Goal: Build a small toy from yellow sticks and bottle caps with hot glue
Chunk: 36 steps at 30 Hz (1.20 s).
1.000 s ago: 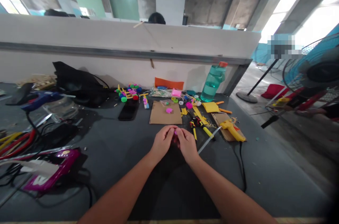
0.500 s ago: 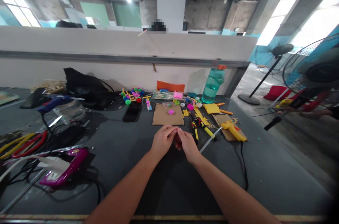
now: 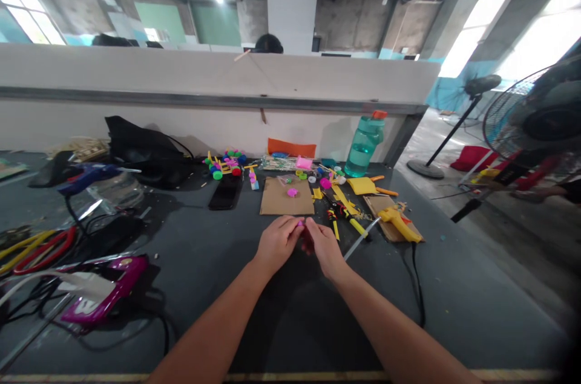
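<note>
My left hand is closed, with a small pink lump pinched at its fingertips. Close beside it, my right hand has its fingers curled together, and what they hold is hidden. Both hands hover low over the dark table, just in front of a cardboard square. On that cardboard lies a pink piece with an uneven edge. A pink packet sits behind it among small coloured parts.
Yellow-handled pliers and a yellow glue gun lie to the right. A teal water bottle stands behind. Leftward are a phone, a blue glue gun and a purple power strip with cables.
My fingertips have parted slightly, and the pink lump now shows between them. The things on the table stay where they were.
</note>
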### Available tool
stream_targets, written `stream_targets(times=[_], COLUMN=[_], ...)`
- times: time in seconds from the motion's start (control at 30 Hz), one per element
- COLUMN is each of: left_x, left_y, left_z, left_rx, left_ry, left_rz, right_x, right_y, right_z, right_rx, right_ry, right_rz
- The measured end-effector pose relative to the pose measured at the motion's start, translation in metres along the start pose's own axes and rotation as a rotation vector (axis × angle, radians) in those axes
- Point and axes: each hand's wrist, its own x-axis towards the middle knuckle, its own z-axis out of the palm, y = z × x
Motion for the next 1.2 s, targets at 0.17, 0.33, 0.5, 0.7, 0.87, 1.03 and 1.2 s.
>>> stream_targets(times=[0.17,0.33,0.5,0.7,0.87,1.03,1.2], left_x=[0.000,-0.001,-0.002,0.000,0.000,0.000,0.001], left_y=[-0.001,-0.005,-0.006,-0.004,-0.005,-0.002,0.000], left_z=[-0.003,0.001,0.004,0.004,0.006,0.005,0.001], left_rx=[-0.009,0.001,-0.022,-0.118,-0.111,-0.096,-0.086], left_ry=[0.037,0.037,-0.002,0.034,0.044,0.065,0.108], left_rz=[-0.021,0.011,0.014,-0.056,-0.067,-0.051,-0.071], right_x=[0.001,0.003,0.005,0.007,0.007,0.005,0.002], right_y=[-0.008,-0.004,0.003,0.002,0.004,0.004,0.000], right_z=[-0.006,-0.005,-0.006,-0.010,-0.008,-0.006,-0.004], right_rx=[0.043,-0.008,-0.151,-0.161,-0.190,-0.169,-0.056], right_ry=[0.070,0.028,-0.058,-0.017,-0.016,-0.055,-0.103], right_rz=[-0.003,0.031,-0.054,-0.072,-0.089,-0.080,-0.037])
